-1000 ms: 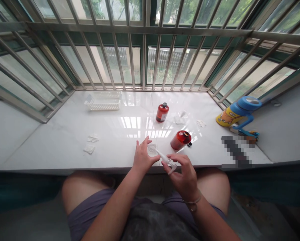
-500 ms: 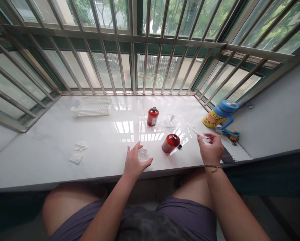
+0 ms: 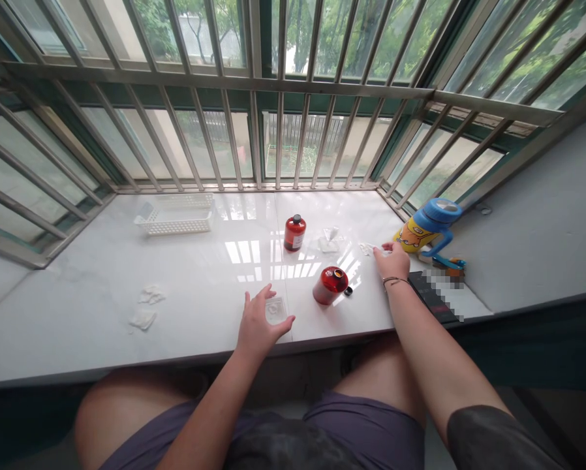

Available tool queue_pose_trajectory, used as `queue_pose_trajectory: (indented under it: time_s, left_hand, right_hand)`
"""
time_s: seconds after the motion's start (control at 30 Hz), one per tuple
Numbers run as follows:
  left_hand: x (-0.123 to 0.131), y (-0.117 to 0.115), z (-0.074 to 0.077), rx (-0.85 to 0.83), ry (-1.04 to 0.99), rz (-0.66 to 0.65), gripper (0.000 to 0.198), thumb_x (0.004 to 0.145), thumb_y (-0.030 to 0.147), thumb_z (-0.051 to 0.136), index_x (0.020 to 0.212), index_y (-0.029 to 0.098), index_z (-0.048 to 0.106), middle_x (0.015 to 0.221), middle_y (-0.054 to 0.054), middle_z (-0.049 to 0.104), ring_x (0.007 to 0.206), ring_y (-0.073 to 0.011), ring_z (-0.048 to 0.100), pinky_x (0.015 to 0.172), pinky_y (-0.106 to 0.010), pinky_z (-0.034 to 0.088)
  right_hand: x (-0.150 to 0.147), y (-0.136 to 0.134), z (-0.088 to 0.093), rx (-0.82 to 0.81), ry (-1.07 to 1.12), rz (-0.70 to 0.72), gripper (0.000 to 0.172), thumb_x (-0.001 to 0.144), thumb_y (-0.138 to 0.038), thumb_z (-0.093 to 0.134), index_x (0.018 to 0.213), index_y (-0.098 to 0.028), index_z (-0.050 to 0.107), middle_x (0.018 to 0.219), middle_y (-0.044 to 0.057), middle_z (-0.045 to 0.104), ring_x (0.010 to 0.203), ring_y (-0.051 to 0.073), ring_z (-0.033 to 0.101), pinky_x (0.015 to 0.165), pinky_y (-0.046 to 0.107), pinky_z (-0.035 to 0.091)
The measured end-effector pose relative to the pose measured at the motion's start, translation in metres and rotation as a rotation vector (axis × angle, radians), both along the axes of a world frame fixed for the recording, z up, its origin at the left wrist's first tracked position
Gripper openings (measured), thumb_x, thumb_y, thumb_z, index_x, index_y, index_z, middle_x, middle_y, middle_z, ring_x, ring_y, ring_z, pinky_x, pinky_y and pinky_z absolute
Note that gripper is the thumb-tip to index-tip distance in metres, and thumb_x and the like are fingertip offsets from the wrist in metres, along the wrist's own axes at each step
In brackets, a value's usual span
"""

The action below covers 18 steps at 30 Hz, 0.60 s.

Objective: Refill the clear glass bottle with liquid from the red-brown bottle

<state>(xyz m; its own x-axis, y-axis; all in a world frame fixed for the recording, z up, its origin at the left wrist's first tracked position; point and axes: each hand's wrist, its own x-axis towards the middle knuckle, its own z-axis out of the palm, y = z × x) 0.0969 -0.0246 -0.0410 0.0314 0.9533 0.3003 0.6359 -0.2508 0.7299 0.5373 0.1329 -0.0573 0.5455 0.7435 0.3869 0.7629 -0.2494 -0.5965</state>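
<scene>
Spread open, my left hand (image 3: 261,320) rests on the white counter (image 3: 195,274) around a small clear square dish (image 3: 275,309) with something pale in it. My right hand (image 3: 392,260) reaches to the right side, fingers pinched on a thin white tool (image 3: 372,247), mostly hidden by the hand. Its tip is beside a small white scrap (image 3: 365,249). Between my hands an uncapped amber bottle (image 3: 330,286) stands upright, with its black cap (image 3: 348,291) beside it. Behind it are a capped amber bottle (image 3: 294,234) and a small clear box (image 3: 330,243) with white tissue sticking up.
A white perforated basket (image 3: 175,225) sits at the back left, and crumpled white scraps (image 3: 143,319) lie on the left. To the right are a blue and yellow cup (image 3: 427,225), an orange and blue object (image 3: 448,263) and a dark flat object (image 3: 432,297). Window bars (image 3: 254,143) border the back.
My right hand has moved forward and slightly left with the white tool, down to the small scrap near the cup. My left hand keeps its place around the dish. The view has shifted slightly.
</scene>
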Motion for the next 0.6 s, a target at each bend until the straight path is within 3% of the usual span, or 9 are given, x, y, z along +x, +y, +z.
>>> queue_pose_trajectory:
  time_s: [0.2, 0.6]
  left_hand:
    - [0.000, 0.001, -0.003, 0.012, -0.006, -0.008, 0.085, 0.078, 0.036, 0.091, 0.150, 0.025, 0.047, 0.129, -0.008, 0.075, 0.124, -0.0329, 0.073, 0.134, -0.074, 0.017]
    - [0.001, 0.000, -0.006, 0.031, -0.019, 0.008, 0.088, 0.075, 0.035, 0.093, 0.150, 0.026, 0.049, 0.127, -0.007, 0.075, 0.123, -0.0330, 0.073, 0.134, -0.074, 0.019]
  right_hand:
    - [0.007, -0.004, -0.016, -0.109, 0.004, 0.027, 0.031, 0.082, -0.047, 0.074, 0.101, -0.023, 0.066, 0.100, 0.009, 0.077, 0.089, 0.027, 0.062, 0.085, 0.038, 0.048]
    - [0.017, -0.008, -0.015, -0.140, -0.060, -0.028, 0.034, 0.085, -0.045, 0.069, 0.109, -0.021, 0.066, 0.099, 0.011, 0.077, 0.087, 0.028, 0.064, 0.084, 0.041, 0.050]
